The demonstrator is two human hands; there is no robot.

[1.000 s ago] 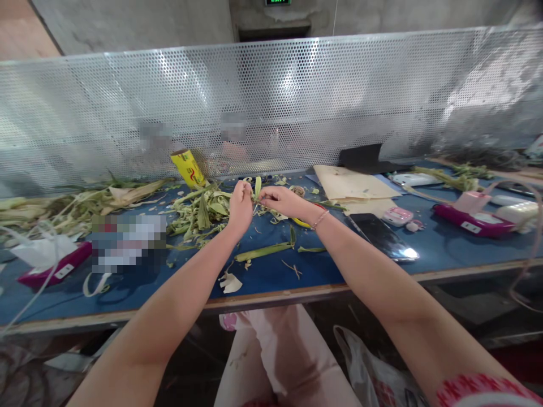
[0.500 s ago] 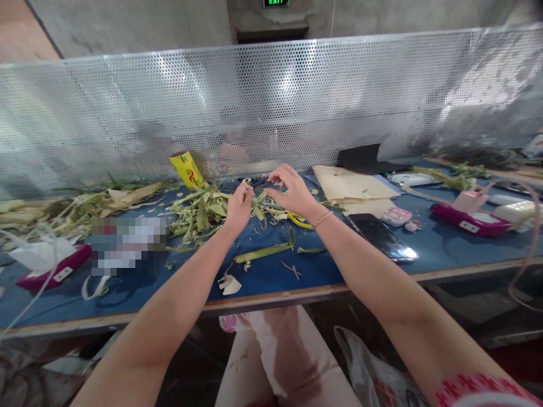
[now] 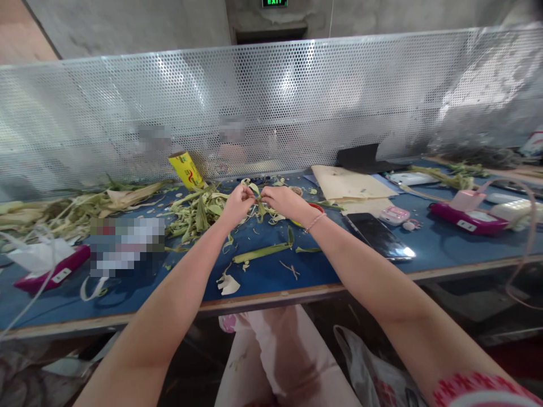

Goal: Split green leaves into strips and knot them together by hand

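Note:
My left hand (image 3: 238,206) is closed in a pinch on a pale green plant strip (image 3: 260,211), probably a piece of leaf or husk. Facing it, my right hand (image 3: 283,202) pinches the same strip, so the fingertips nearly meet above the blue table. Part of the strip curls up over the left fingers. A heap of green plant scraps (image 3: 198,217) lies left of the hands. Beneath the right wrist, a round red and yellow thing (image 3: 316,207) is partly hidden. A longer green stalk (image 3: 263,252) rests in front of the hands.
A perforated metal screen (image 3: 271,107) stands along the table's back. To the right lie tan paper sheets (image 3: 352,183), a black phone (image 3: 382,236), a pink case (image 3: 393,215) and a purple power strip (image 3: 466,221). A yellow tube (image 3: 186,170) leans at back left.
My right hand has come down and left to meet my left hand, its spread fingers closing on the plant strip. My left hand has shifted only slightly.

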